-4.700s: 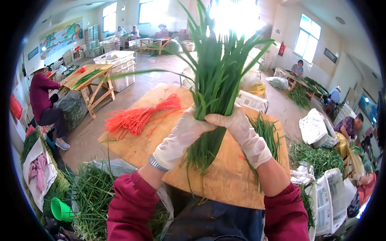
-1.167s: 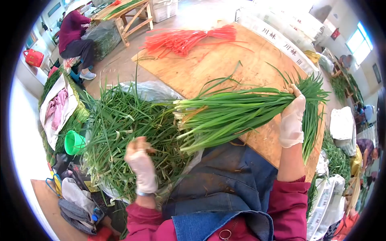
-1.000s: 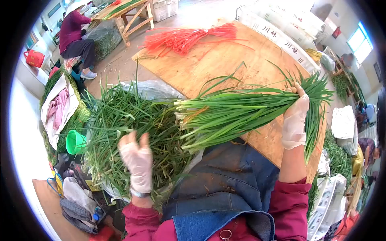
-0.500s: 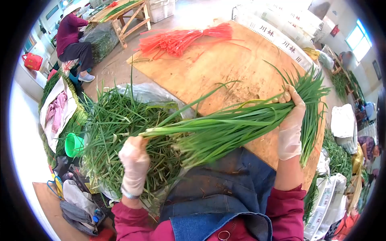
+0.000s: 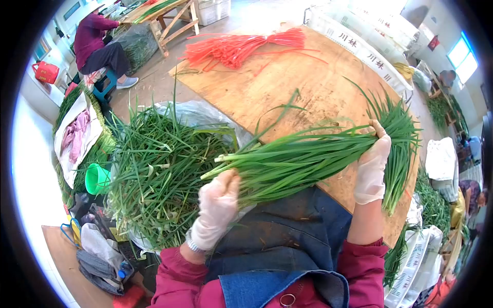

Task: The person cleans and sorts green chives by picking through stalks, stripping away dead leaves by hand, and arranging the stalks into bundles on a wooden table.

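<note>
**Bunch of greens (image 5: 303, 159) in R hand (image 5: 374, 164), L hand (image 5: 218, 197) at stem ends**

R hand, thin white glove, is closed round the leafy end of the bunch, above the R part of the wooden table (image 5: 287, 77). L hand, same kind of glove, has fingers drawn in narrow at the pale stem ends; can't tell if it's gripping or just touching. Silver wristband (image 5: 193, 242) on L wrist.

Bunch runs crosswise b/w the hands, approx. level, stems pointing L, partly over the table's near edge & partly in front of the denim apron (image 5: 277, 231).

More greens (image 5: 394, 179) on the table's R side, next to R hand; can't tell where the bunch's tips end & these begin. Red strips (image 5: 226, 50) in a bundle at the table's far L, well apart from both hands.

L of the table: big heap of loose leaves (image 5: 154, 179) w/ clear plastic (image 5: 197, 114) at its back edge, nr L hand. Green cup (image 5: 97, 178) just beside the heap. White crates (image 5: 354, 43) behind the table; co-worker (image 5: 95, 43) seated far L at another table (image 5: 172, 15).
</note>
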Demonstrator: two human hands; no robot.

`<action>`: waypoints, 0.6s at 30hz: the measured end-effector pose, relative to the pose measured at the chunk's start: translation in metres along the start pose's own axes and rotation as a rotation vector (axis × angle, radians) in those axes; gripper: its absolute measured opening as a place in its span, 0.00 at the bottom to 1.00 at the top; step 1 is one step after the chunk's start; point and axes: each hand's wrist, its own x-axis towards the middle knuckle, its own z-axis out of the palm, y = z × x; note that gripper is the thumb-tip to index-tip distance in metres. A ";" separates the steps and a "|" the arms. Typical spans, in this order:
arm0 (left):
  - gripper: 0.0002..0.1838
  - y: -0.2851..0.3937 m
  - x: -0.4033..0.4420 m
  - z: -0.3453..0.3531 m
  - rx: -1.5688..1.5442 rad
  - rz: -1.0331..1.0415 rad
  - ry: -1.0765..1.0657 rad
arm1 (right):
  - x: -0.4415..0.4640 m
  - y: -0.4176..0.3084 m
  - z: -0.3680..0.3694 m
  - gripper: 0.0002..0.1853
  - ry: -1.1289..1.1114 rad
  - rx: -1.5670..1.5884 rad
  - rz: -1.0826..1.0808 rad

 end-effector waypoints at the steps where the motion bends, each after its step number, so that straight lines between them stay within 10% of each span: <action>1: 0.08 0.006 0.002 0.010 -0.060 -0.025 -0.012 | -0.006 -0.001 0.004 0.06 -0.009 0.013 -0.004; 7: 0.06 0.054 0.014 0.015 -0.495 0.338 -0.371 | -0.018 -0.002 0.010 0.03 -0.080 -0.007 -0.042; 9: 0.07 0.055 0.010 -0.031 -0.616 0.129 -0.596 | -0.016 -0.005 0.007 0.03 -0.050 0.008 -0.016; 12: 0.06 0.036 -0.003 -0.106 -0.555 -0.259 -0.185 | -0.009 -0.006 0.002 0.03 -0.035 0.061 0.021; 18: 0.09 -0.092 -0.026 -0.252 -0.257 -0.287 0.559 | -0.001 -0.006 -0.012 0.05 -0.125 0.074 0.014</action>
